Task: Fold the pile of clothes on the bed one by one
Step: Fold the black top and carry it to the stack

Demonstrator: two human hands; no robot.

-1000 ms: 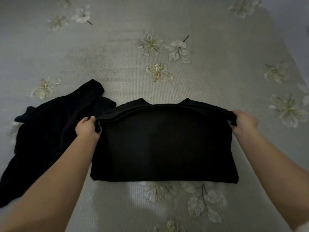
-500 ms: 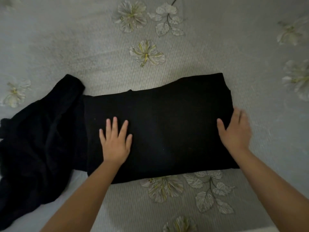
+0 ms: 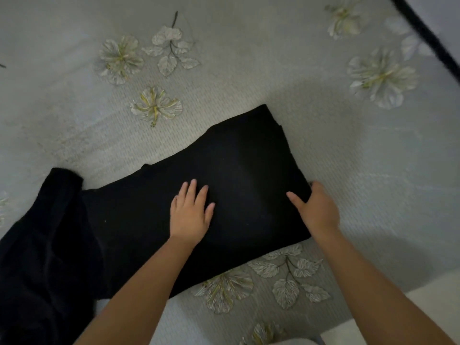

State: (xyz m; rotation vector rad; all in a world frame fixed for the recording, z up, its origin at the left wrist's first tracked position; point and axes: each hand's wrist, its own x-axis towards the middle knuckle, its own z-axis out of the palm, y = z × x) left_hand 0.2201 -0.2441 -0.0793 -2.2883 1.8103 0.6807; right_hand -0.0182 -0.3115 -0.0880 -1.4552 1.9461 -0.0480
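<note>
change: right hand (image 3: 316, 210) moved from flat to gripping 3 o'clock edge of folded black garment (image 3: 224, 183) | left hand (image 3: 190, 214) still flat, open, pressing its centre | garment mid-bed (image 3: 249, 70) | next fold likely starting

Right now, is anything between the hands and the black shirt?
No. The left hand lies flat on the folded black shirt, and the right hand grips its right edge. Nothing visible sits between.
</note>
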